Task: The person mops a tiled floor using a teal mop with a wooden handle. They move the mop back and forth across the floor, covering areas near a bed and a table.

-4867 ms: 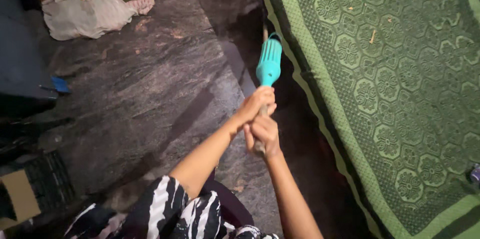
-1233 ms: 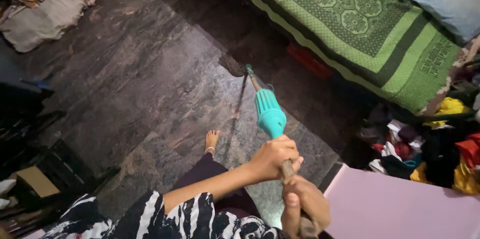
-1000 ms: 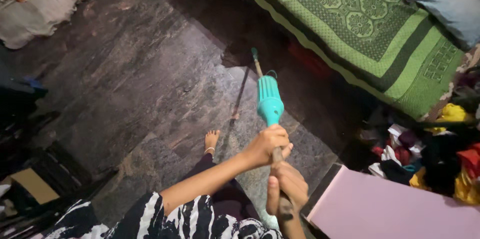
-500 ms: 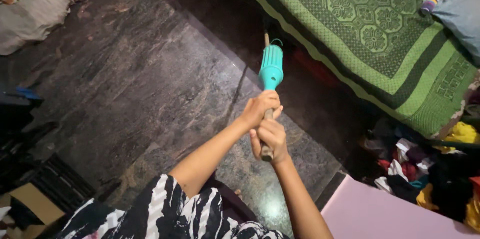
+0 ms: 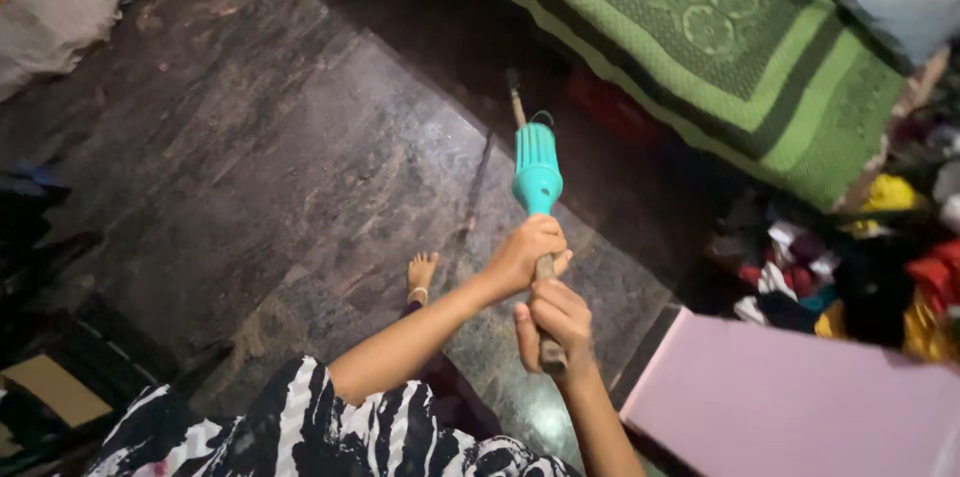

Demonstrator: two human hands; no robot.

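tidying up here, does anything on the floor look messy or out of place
Yes. A jumbled heap of clothes lies on the floor right of the green bed cover, and a pale cloth bundle sits top left. Both hands grip the broom.

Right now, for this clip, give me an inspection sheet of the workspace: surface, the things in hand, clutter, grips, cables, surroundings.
Surface: dark stone floor, glossy near the person.
Things in hand: broom with a teal collar and wooden handle, its head reaching toward the dark gap under the bed.
Clutter: heap of mixed clothes at right; pale cloth bundle top left; cardboard piece bottom left.
Grips: left hand closed on the handle just below the collar; right hand closed lower down.
Cables: nothing seen.
Surroundings: bed with green patterned cover; pink board bottom right; a bare foot on the floor.
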